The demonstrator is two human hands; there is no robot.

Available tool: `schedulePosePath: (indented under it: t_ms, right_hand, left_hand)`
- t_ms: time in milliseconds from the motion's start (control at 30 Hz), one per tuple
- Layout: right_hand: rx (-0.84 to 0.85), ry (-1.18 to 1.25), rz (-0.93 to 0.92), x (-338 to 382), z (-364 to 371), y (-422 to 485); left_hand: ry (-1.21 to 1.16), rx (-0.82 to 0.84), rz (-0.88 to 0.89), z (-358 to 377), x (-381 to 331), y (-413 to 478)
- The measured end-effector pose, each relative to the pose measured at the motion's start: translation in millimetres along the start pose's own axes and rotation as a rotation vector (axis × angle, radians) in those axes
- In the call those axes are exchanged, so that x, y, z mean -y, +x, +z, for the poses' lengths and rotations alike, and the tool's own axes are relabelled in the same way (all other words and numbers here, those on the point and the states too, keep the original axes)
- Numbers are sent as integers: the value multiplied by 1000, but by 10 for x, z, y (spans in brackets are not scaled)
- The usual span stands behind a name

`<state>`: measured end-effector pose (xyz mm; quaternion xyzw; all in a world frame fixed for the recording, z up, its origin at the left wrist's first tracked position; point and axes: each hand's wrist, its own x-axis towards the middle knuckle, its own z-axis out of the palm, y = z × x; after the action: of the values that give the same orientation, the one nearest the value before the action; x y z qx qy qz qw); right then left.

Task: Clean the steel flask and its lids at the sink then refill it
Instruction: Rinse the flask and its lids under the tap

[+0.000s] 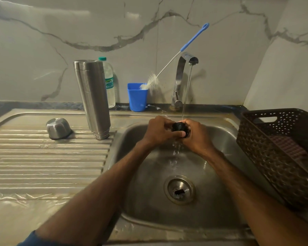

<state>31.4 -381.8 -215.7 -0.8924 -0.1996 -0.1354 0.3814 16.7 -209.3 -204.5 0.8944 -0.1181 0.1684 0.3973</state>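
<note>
black inner lid point(179, 127) | gripped by left hand point(160, 130) and right hand point(196, 137) under tap water | small, light, wet, likely slippery | best held by its sides

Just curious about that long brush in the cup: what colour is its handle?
The brush handle is blue, seen clearly in the head view.

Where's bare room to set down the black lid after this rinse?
For the black lid: ribbed drainboard, the wide stretch in front of the steel cap and inverted flask. Basin floor around the drain: bare. Crowded: back ledge (water bottle, blue cup, tap) and right side, filled by the basket.
</note>
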Motion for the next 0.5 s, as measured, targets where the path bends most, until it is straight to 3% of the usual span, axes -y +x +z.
schedulePosePath:
  t_ms: [167,267,500]
  right_hand:
    - [-8,-88,-35,-6,23,29]
    - [23,-118,-55,-4,22,17]
    - [119,-97,-70,-32,-57,10]
  left_hand:
    - [19,-86,-94,71,-68,8]
    - [23,-54,-142,72,-47,28]
    - [-8,65,-36,-44,42,22]
